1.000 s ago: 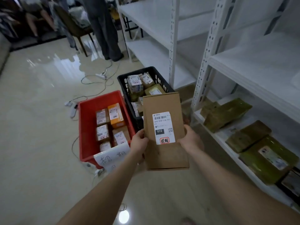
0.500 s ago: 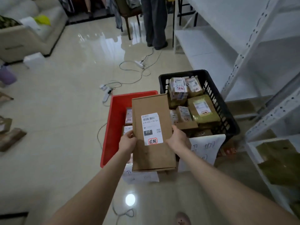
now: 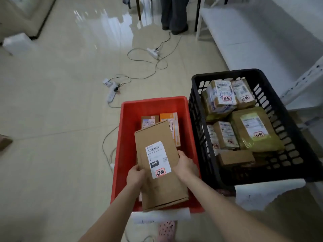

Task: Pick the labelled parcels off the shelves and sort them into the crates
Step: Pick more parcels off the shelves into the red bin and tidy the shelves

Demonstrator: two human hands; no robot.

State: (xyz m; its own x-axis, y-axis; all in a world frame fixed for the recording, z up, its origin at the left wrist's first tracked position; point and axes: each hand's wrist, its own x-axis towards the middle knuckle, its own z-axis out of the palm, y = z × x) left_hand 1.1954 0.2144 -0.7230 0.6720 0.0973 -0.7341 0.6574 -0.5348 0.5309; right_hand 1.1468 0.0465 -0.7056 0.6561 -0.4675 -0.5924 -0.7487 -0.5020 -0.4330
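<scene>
A flat brown cardboard parcel (image 3: 157,137) with a white barcode label reading 010 and a red stamp is held over the red crate (image 3: 153,103). My left hand (image 3: 135,175) grips its left edge and my right hand (image 3: 186,165) grips its right edge. Under it, two small labelled parcels (image 3: 150,120) lie in the red crate. To the right, the black crate (image 3: 197,105) holds several labelled parcels, among them a large olive padded bag (image 3: 253,130).
Power strips and loose cables (image 3: 153,51) trail over the glossy floor behind the crates. A person's legs (image 3: 173,14) stand at the back. White shelving (image 3: 304,77) runs along the right. Paper signs (image 3: 267,196) hang on the crates' front edges. A pink slipper (image 3: 167,229) shows below.
The view has swung left from the shelves to the crates. Both hands have carried the brown parcel down over the red crate, tilting it slightly left.
</scene>
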